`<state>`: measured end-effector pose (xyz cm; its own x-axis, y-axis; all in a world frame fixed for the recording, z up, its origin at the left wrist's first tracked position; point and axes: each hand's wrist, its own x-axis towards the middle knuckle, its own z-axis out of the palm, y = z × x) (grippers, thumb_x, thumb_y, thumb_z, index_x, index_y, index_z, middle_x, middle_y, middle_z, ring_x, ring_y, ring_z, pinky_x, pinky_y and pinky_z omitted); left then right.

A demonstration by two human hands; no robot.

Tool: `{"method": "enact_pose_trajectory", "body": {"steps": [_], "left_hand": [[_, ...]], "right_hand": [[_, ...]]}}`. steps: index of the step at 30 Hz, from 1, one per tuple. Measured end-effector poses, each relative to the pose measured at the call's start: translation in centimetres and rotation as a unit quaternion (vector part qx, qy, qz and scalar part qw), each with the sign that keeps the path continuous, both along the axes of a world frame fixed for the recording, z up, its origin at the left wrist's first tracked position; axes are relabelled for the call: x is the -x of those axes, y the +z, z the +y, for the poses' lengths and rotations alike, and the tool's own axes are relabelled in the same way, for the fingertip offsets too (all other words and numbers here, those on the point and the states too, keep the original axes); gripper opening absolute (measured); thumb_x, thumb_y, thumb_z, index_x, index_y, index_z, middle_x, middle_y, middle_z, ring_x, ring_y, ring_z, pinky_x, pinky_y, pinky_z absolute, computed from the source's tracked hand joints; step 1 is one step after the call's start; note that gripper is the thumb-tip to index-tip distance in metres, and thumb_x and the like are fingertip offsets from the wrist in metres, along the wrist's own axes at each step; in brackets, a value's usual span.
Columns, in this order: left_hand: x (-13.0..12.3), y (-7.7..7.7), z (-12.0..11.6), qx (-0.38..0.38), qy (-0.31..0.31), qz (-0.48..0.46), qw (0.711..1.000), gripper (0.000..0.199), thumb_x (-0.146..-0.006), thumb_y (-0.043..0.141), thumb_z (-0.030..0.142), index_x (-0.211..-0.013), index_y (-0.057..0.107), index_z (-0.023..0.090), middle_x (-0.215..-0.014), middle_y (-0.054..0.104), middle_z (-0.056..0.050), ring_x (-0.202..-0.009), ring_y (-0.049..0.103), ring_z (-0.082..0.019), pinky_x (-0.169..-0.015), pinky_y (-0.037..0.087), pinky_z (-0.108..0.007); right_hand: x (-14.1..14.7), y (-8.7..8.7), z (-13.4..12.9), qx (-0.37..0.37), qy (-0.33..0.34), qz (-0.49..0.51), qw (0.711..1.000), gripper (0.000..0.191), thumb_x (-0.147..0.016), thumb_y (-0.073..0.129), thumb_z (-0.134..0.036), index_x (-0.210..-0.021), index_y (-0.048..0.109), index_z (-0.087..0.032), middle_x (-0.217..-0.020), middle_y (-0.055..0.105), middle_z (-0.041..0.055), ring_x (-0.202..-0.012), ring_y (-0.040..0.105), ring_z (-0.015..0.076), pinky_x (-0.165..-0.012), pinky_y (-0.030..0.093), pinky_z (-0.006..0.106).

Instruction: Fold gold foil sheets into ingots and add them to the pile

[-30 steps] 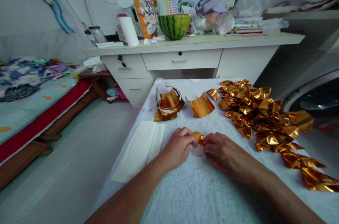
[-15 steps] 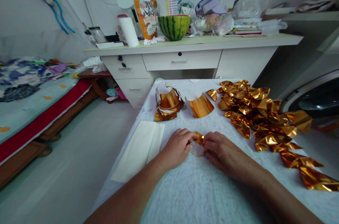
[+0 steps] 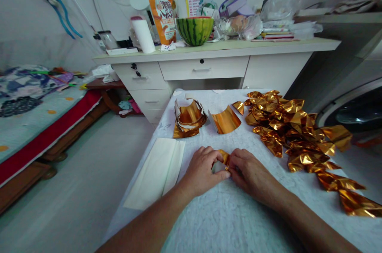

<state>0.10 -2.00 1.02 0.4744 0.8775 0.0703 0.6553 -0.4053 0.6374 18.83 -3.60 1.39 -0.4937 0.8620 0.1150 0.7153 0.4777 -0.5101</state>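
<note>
Between my hands, low over the cloth, is a small piece of gold foil paper (image 3: 224, 157), partly hidden by the fingers. My left hand (image 3: 204, 169) curls around its left side, with index finger on the upper edge and thumb stretched to the lower part. My right hand (image 3: 246, 171) is closed on the right side of the same piece. Beyond them lie a curved gold foil sheet (image 3: 226, 120) and a curled stack of foil sheets (image 3: 190, 119). Folded gold foil pieces (image 3: 280, 125) make a heap on the right, with a small folded one (image 3: 238, 107) beside it.
Folded white paper (image 3: 155, 171) lies left of my hands on the cloth-covered table (image 3: 209, 221). A white desk (image 3: 205, 67) at the back bears a half watermelon (image 3: 194, 32), an orange pouch (image 3: 162, 16) and plastic bags. There is a bed (image 3: 44, 121) left and a washing machine (image 3: 355, 105) right.
My left thumb has moved out to the right, towards my right fingertips, along the lower part of the foil. The foil between the hands now looks bent narrower. Everything else lies as before.
</note>
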Motion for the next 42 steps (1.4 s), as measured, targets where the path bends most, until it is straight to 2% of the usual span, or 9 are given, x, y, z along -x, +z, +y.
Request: {"method": "enact_pose_trajectory", "body": {"steps": [7,12,16,21,26,32,42], "left_hand": [[-0.4,-0.5,-0.1,-0.015,0.018,0.007,1.0,0.023,-0.072,0.077,0.029,-0.087,0.06,0.022,-0.092,0.058,0.0,-0.093,0.051,-0.022,-0.077,0.037,-0.032],[-0.4,-0.5,-0.1,-0.018,0.021,0.003,1.0,0.022,-0.072,0.076,0.027,-0.081,0.057,0.021,-0.087,0.056,0.0,-0.089,0.05,-0.02,-0.076,0.037,-0.031],[-0.2,-0.6,0.0,-0.012,0.008,0.003,1.0,0.018,-0.074,0.074,0.026,-0.072,0.058,0.02,-0.084,0.055,0.001,-0.088,0.051,-0.019,-0.077,0.036,-0.031],[0.0,-0.6,-0.1,-0.012,-0.005,0.001,1.0,0.018,-0.072,0.076,0.03,-0.076,0.061,0.021,-0.087,0.054,0.0,-0.092,0.051,-0.02,-0.081,0.037,-0.032],[0.1,-0.4,-0.2,-0.004,-0.013,-0.002,1.0,0.021,-0.067,0.081,0.033,-0.074,0.064,0.022,-0.088,0.055,0.0,-0.093,0.051,-0.02,-0.082,0.038,-0.033],[0.1,-0.5,-0.2,0.002,-0.024,-0.001,1.0,0.012,-0.071,0.078,0.029,-0.071,0.069,0.022,-0.087,0.057,-0.001,-0.094,0.052,-0.02,-0.083,0.038,-0.033],[-0.3,-0.4,-0.2,-0.001,0.001,0.004,1.0,0.009,-0.075,0.073,0.025,-0.069,0.068,0.021,-0.085,0.06,-0.001,-0.092,0.052,-0.02,-0.083,0.038,-0.035]], "right_hand": [[0.1,-0.2,0.1,0.004,-0.018,-0.009,1.0,0.013,-0.082,0.057,-0.007,-0.074,0.054,-0.018,-0.079,0.056,0.0044,-0.077,0.051,0.0192,-0.069,0.039,0.031],[-0.5,0.4,-0.1,0.044,-0.014,0.017,0.999,0.01,-0.083,0.057,-0.008,-0.081,0.056,-0.018,-0.086,0.057,0.0049,-0.081,0.052,0.0187,-0.071,0.041,0.031],[-0.9,1.1,-0.3,0.071,0.001,0.018,0.997,0.012,-0.082,0.058,-0.007,-0.084,0.058,-0.019,-0.091,0.057,0.0059,-0.085,0.053,0.0194,-0.075,0.043,0.032],[-0.8,1.2,-0.2,0.081,-0.012,0.026,0.996,0.011,-0.082,0.059,-0.009,-0.079,0.057,-0.019,-0.09,0.057,0.0057,-0.085,0.053,0.0196,-0.074,0.044,0.033],[-0.8,0.8,-0.2,0.078,-0.012,0.051,0.996,0.013,-0.082,0.058,-0.007,-0.077,0.056,-0.019,-0.087,0.058,0.0043,-0.083,0.053,0.0186,-0.073,0.043,0.032],[-0.6,0.6,-0.2,0.062,-0.018,0.043,0.997,0.014,-0.085,0.055,-0.009,-0.075,0.055,-0.019,-0.084,0.057,0.0047,-0.082,0.052,0.0189,-0.072,0.042,0.032],[-0.4,0.1,-0.1,0.049,-0.024,0.05,0.997,0.016,-0.083,0.05,-0.008,-0.073,0.053,-0.019,-0.082,0.057,0.0051,-0.08,0.051,0.0186,-0.072,0.042,0.033]]}}
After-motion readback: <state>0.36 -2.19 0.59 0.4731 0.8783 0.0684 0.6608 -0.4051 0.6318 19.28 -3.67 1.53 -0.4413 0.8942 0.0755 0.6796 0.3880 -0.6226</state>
